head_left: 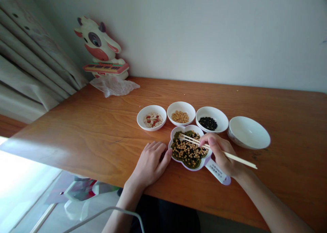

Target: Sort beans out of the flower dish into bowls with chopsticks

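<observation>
While the right hand [221,154] gripped a pair of wooden chopsticks [217,150] in a closed pinch, their tips lay over the far side of the flower-shaped dish [176,132], which held a mix of yellow soybeans, green mung beans and a few dark ones. The left hand [150,163] rested flat and relaxed on the wooden table [89,134] just left of that dish, fingertips touching its rim and grasping nothing. Beyond the dish stood three small white bowls in a row: the one with seeds and red berries [151,117] to the far left of it, the bowl of soybeans [181,113] straight behind it, the bowl of black beans [212,119] behind and to the right. A larger empty white bowl [248,132] sat tilted well to the right of the dish, and a purple-edged labelled handle or tag [218,172] poked out from the dish's near right side, partly under the right wrist. Far behind and to the left of the dish, a cow-shaped toy keyboard [102,49] stood against the wall with a crumpled clear plastic bag [113,85] at its foot. Picking single beans cleanly would, I judged, want the tips closed level on one bean (round ones skid easily), with the left fingers steadying the rim so the dish could not slide.
</observation>
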The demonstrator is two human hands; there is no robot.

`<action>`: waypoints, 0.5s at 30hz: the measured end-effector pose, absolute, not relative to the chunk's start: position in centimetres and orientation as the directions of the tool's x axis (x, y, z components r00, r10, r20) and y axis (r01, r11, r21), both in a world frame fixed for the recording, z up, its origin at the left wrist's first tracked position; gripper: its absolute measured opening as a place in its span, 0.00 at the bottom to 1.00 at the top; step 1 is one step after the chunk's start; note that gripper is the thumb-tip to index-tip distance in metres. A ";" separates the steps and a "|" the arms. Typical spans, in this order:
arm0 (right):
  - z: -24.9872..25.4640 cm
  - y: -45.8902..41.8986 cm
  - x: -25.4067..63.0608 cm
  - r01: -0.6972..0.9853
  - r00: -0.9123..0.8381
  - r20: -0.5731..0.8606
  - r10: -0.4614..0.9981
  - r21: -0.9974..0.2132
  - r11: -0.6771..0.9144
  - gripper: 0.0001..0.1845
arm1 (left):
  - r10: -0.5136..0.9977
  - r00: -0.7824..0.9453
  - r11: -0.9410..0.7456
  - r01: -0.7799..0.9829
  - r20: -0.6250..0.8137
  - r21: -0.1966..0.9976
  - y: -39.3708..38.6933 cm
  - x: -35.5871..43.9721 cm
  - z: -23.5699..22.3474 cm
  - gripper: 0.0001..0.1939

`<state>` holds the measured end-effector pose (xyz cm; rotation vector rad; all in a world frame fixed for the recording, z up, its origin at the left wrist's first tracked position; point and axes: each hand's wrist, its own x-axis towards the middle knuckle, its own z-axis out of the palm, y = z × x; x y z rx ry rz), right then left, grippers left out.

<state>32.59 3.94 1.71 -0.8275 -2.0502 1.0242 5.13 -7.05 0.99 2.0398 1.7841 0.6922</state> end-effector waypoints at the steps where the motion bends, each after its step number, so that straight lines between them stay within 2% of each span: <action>1: 1.7 3.9 32.6 0.232 -0.557 0.291 0.778 -0.845 0.482 0.23 | 0.987 0.093 -0.152 0.819 0.134 0.553 -7.1 5.1 1.0 0.21; 15: 1.4 3.8 32.5 0.190 -0.503 0.336 0.797 -0.856 0.481 0.24 | 0.985 0.085 -0.155 0.823 0.151 0.547 -7.1 5.1 1.2 0.21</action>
